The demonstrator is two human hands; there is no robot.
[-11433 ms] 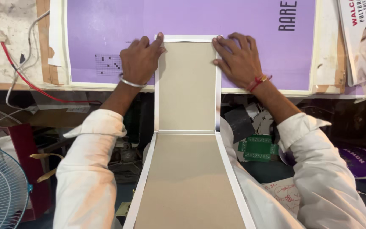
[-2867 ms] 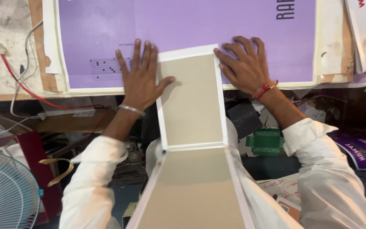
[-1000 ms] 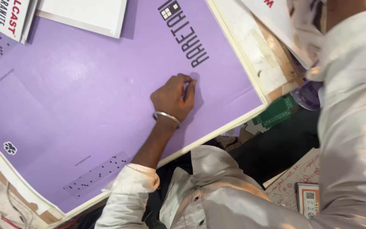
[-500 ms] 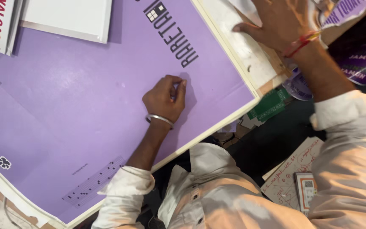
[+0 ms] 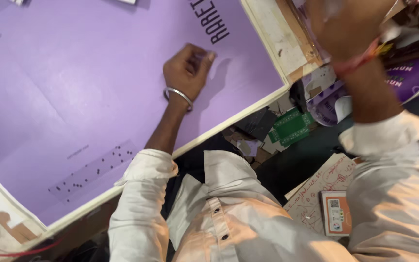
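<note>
Head view: left hand (image 5: 186, 73) fisted on purple sheet (image 5: 73, 97); right hand (image 5: 347, 24) blurred, grip unclear.

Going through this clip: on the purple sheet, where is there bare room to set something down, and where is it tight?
Bare stretches of the purple sheet lie left of the left hand, up to the dot pattern, and between that hand and the cream border. It is crowded off the edge, around the green piece and paper scraps, under the blurred right hand.

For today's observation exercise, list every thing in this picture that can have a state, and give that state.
Left hand: loosely closed, resting on the purple sheet.
Right hand: raised, blurred, grip unclear.
Purple sheet: lying flat, printed side up.
Green board: lying among scraps below the table edge.
Orange card: lying face up.
</note>
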